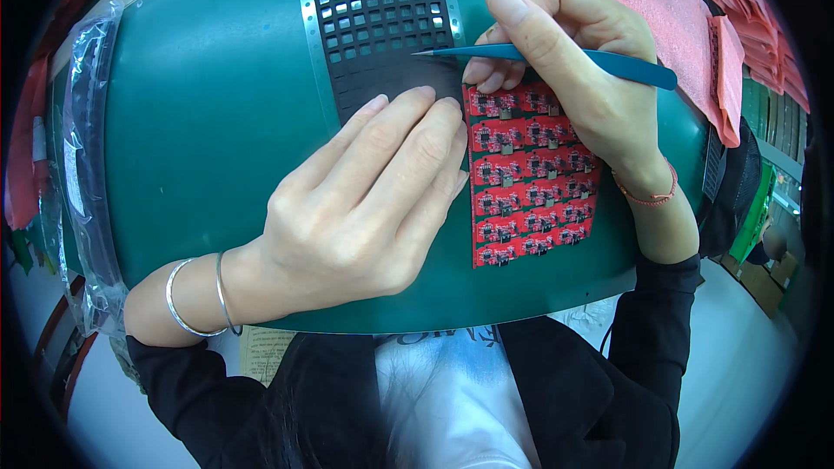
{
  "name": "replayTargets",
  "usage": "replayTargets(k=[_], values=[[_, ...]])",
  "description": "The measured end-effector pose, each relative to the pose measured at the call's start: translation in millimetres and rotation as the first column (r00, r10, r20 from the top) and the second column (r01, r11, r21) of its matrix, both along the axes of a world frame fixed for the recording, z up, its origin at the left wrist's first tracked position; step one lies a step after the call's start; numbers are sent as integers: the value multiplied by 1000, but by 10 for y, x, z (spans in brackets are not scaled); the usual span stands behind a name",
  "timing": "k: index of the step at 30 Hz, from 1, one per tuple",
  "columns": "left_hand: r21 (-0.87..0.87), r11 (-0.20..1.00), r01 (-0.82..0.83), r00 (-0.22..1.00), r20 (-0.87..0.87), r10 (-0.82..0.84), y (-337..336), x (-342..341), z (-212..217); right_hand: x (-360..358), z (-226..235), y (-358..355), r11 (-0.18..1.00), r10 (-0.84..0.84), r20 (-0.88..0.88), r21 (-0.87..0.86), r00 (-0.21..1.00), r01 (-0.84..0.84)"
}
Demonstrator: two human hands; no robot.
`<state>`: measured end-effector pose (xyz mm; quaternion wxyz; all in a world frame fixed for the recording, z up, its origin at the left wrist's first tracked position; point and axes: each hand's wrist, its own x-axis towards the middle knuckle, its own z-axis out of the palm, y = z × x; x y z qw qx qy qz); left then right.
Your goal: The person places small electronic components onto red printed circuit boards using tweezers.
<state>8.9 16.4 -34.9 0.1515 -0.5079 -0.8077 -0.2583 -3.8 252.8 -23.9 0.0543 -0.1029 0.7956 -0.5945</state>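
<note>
Green mat [200,148] carries red boards [532,182] near pink sheeting [676,39].

Blue tweezers [625,68], red circuit boards [533,178]

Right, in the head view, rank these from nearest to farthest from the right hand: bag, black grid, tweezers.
1. Tweezers: in the right hand, tips pointing left.
2. Black grid: just left of the fingertips.
3. Bag: farthest, at the far left of the green surface.
</note>
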Motion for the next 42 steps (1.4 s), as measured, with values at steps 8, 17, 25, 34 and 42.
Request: replayTargets(k=[8, 17, 25, 34, 42], values=[[-37, 999, -3, 1000, 30, 4, 58, 22, 107, 65, 98, -64, 992, -67, 153, -96, 986, 82], [31, 998, 57, 998, 23, -58, 53, 31, 88, 502, 304, 271, 989, -27, 52, -142, 998, 34], [-49, 997, 60, 997, 57, -57, 162, 116, 32, 836, 108, 385, 974, -202, 123, -83, 972, 213], [-61, 995, 82, 994, 73, -78, 169, 141, 6, 832, 126, 379, 989, -144, 112, 49, 983, 139], [-61, 994, 85, 994, 69, -81, 158, 135, 14, 828, 164, 350, 987, -156, 123, 68, 980, 148]])
